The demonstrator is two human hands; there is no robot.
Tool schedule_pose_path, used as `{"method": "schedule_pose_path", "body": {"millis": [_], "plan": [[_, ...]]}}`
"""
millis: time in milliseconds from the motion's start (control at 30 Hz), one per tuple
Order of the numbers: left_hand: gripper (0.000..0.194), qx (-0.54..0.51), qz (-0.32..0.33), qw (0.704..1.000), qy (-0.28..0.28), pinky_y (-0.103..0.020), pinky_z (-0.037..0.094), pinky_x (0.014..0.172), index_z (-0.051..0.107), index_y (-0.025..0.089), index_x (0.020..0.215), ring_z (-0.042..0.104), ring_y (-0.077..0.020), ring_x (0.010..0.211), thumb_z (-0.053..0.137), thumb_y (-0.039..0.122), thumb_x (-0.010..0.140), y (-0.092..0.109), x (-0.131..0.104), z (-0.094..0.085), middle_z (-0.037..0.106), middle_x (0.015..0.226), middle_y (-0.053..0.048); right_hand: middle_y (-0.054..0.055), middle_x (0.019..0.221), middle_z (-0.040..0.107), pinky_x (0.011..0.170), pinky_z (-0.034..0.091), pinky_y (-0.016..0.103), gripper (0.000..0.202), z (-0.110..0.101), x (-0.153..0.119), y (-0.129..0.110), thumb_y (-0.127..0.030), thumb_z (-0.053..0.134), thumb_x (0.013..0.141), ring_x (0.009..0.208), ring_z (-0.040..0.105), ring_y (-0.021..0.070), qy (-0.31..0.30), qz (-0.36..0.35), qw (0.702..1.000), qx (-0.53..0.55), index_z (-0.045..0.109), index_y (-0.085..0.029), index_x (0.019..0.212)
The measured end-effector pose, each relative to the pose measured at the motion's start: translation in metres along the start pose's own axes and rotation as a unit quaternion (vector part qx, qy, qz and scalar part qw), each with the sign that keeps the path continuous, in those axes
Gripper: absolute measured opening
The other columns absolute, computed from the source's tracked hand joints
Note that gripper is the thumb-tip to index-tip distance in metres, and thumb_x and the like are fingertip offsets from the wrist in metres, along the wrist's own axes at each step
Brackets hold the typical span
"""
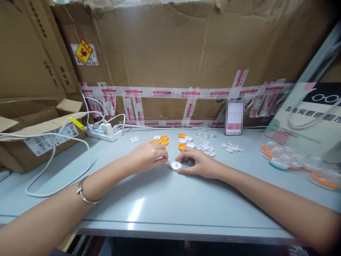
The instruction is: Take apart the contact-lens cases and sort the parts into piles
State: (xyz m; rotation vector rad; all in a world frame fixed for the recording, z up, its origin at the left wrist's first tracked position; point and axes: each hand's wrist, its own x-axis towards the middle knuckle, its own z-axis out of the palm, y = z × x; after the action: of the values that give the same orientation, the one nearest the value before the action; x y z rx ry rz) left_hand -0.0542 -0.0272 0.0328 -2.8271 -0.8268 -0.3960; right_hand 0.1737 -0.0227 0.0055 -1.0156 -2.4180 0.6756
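The left hand (147,155) partly hides one of four rings (164,138); its grip I can't tell. The right hand (198,162) seems to pinch one white disc (176,165).

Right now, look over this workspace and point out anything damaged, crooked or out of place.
The big cardboard box at the back looks damaged: its top edge is ragged. Its red-and-yellow sticker sits crooked over a white label. At left, a white cable loops untidily across the table.

It looks like a small workshop or packing station. Large taped cartons (170,46), a power strip (103,134) and sorted plastic parts (176,141) on the table (165,199) show it.
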Motion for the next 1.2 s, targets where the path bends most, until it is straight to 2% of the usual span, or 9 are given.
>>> {"method": "schedule_pose_path", "body": {"millis": [200, 300, 400, 567, 700, 1000, 1200], "plan": [[0.016, -0.011, 0.017, 0.999, 0.033, -0.024, 0.037, 0.067, 0.06, 0.017, 0.083, 0.056, -0.0133, 0.076, 0.047, 0.026, 0.085, 0.014, 0.012, 0.02, 0.062, 0.08, -0.002, 0.002, 0.078, 0.055, 0.064, 0.039, 0.025, 0.035, 0.004, 0.004, 0.001, -0.044, 0.066, 0.066, 0.072, 0.049, 0.0138, 0.008, 0.001, 1.0, 0.007, 0.063, -0.019, 0.089], [0.017, 0.025, 0.027, 0.999, 0.041, -0.024, 0.036, 0.066, 0.06, 0.017, 0.082, 0.056, -0.0134, 0.075, 0.047, 0.027, 0.085, 0.013, 0.014, 0.026, 0.063, 0.078, -0.002, 0.002, 0.077, 0.055, 0.063, 0.039, 0.025, 0.034, 0.005, 0.004, 0.001, -0.044, 0.066, 0.065, 0.072, 0.049, 0.0135, 0.01, 0.004, 1.0, 0.017, 0.063, -0.018, 0.087], [0.022, 0.088, 0.064, 0.992, 0.056, -0.026, 0.035, 0.066, 0.06, 0.016, 0.079, 0.055, -0.0132, 0.07, 0.043, 0.025, 0.088, 0.011, 0.014, 0.029, 0.062, 0.074, -0.002, 0.002, 0.076, 0.055, 0.063, 0.04, 0.025, 0.035, 0.005, 0.004, 0.001, -0.045, 0.066, 0.065, 0.071, 0.049, 0.0134, 0.003, 0.007, 0.999, 0.039, 0.063, -0.018, 0.087], [0.024, 0.151, 0.13, 0.976, 0.088, -0.028, 0.033, 0.064, 0.058, 0.015, 0.072, 0.052, -0.0129, 0.064, 0.041, 0.02, 0.088, 0.009, 0.015, 0.029, 0.06, 0.066, -0.002, 0.002, 0.076, 0.056, 0.063, 0.039, 0.026, 0.033, 0.005, 0.004, 0.001, -0.044, 0.066, 0.065, 0.071, 0.049, 0.0139, 0.0, 0.019, 0.999, 0.046, 0.064, -0.017, 0.085], [0.024, 0.175, 0.159, 0.968, 0.084, -0.029, 0.032, 0.063, 0.057, 0.014, 0.071, 0.051, -0.0134, 0.063, 0.041, 0.018, 0.088, 0.011, 0.015, 0.026, 0.058, 0.065, -0.002, 0.001, 0.073, 0.055, 0.062, 0.039, 0.025, 0.031, 0.006, 0.005, 0.0, -0.042, 0.066, 0.066, 0.07, 0.049, 0.0135, 0.004, 0.021, 0.998, 0.052, 0.064, -0.017, 0.084], [0.026, 0.17, 0.158, 0.969, 0.079, -0.029, 0.031, 0.065, 0.055, 0.014, 0.067, 0.049, -0.0128, 0.062, 0.04, 0.018, 0.088, 0.006, 0.015, 0.031, 0.058, 0.066, -0.002, 0.001, 0.075, 0.058, 0.063, 0.039, 0.025, 0.031, 0.005, 0.004, -0.004, -0.04, 0.067, 0.065, 0.071, 0.051, 0.0134, 0.0, 0.034, 0.998, 0.049, 0.065, -0.017, 0.085], [0.022, 0.121, 0.151, 0.979, 0.07, -0.028, 0.031, 0.068, 0.058, 0.016, 0.079, 0.053, -0.0121, 0.069, 0.039, 0.02, 0.089, 0.005, 0.013, 0.028, 0.062, 0.073, -0.002, 0.002, 0.075, 0.059, 0.061, 0.038, 0.025, 0.031, 0.006, 0.004, -0.002, -0.042, 0.067, 0.065, 0.069, 0.05, 0.0135, 0.01, 0.037, 0.999, 0.038, 0.066, -0.018, 0.084]]}}
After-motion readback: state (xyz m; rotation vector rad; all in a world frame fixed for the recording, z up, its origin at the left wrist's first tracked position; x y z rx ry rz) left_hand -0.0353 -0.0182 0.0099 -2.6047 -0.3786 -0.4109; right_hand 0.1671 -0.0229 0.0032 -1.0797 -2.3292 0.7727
